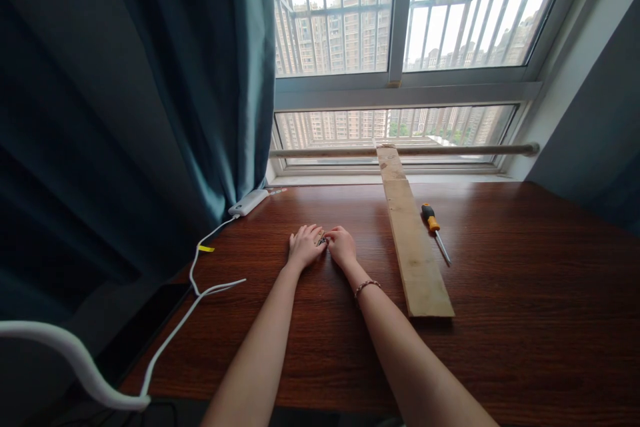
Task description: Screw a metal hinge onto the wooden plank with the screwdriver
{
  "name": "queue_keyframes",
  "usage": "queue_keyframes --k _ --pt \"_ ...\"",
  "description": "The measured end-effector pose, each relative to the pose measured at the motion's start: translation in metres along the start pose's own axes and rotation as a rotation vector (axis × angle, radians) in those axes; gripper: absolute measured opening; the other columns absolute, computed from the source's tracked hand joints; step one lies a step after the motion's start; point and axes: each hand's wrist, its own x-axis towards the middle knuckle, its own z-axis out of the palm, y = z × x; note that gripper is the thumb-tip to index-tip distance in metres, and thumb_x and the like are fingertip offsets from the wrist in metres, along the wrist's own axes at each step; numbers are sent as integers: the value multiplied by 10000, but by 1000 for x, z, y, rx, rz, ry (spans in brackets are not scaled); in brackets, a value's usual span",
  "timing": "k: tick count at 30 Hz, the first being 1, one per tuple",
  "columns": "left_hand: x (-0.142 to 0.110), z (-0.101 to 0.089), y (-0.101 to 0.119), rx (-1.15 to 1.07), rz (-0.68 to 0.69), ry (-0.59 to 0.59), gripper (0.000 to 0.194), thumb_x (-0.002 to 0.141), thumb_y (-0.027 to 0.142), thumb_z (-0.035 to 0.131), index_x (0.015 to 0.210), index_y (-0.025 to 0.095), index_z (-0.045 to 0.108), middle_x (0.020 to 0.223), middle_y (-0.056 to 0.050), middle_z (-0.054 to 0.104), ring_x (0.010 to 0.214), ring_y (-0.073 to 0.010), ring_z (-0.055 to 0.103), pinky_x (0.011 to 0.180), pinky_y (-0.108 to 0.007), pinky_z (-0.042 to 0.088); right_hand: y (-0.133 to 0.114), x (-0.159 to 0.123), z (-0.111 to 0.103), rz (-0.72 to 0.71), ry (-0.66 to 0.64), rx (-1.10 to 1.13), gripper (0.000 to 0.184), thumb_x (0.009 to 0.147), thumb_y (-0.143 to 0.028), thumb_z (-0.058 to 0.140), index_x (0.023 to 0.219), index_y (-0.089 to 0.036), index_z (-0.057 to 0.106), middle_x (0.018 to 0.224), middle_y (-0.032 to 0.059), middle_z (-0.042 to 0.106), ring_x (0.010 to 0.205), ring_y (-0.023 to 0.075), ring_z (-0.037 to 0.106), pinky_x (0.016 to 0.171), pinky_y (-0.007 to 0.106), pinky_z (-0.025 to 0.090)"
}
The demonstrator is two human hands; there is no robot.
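My left hand (305, 245) and my right hand (343, 245) rest side by side on the dark wooden table (525, 293), fingertips meeting. Between them lie some small dark metal pieces (323, 240), too small to name, and both hands pinch at them with curled fingers. A beaded bracelet (367, 287) sits on my right wrist. To the right of my hands a long wooden plank (413, 240) lies on the table with its far end leaning on a rod by the window. A screwdriver (434, 228) with a black and orange handle lies just right of the plank.
A white power bank (249, 202) sits at the table's back left with white cables (200, 280) trailing toward the left edge. A teal curtain (165, 80) hangs on the left. A barred window (400, 47) runs behind the table, with a horizontal rod (475, 150) before it.
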Motion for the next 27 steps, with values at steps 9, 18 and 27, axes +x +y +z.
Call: queue_keyframes --k 9,18,27 --pt "2 3 -3 3 8 38 459 809 404 537 1248 269 540 1383 -61 481 1311 -239 346 1070 -500 234 -2 -1 -3 0 2 -10 311 821 -124 479 939 -255 735 1014 28 649 876 140 597 766 197 415" --pt "0 3 -2 33 -2 81 418 831 380 499 1232 276 551 1374 -65 489 1292 -252 367 1052 -524 262 -3 -1 -2 10 26 -6 286 839 -136 475 893 -228 741 1005 44 660 883 146 603 763 195 417" --pt "2 5 -3 50 -47 84 429 841 397 475 1241 259 542 1396 -86 458 1321 -276 320 1060 -591 202 -3 -1 -4 -12 20 -6 300 825 -126 473 884 -232 748 975 36 685 888 144 616 780 187 420"
